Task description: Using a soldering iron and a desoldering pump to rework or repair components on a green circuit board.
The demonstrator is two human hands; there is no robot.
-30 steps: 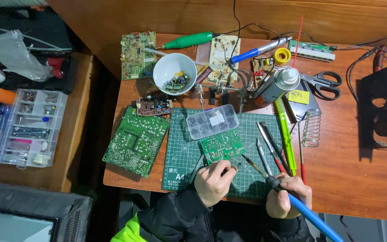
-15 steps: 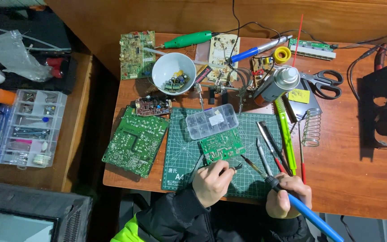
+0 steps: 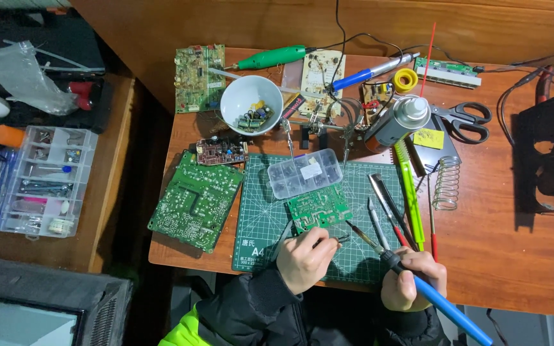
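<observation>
Tweezers [image 3: 336, 239] sit pinched in the left hand [image 3: 306, 258], tips just below the small green circuit board [image 3: 319, 208]; beside it, the right hand [image 3: 411, 279] clenches a blue-handled soldering iron [image 3: 418, 283].

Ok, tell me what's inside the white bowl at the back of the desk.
The white bowl holds a small heap of loose electronic parts, dark cylinders with some yellow and blue pieces, gathered at its near side. The rest of its floor is bare white. Whatever lies under the heap is covered.
</observation>
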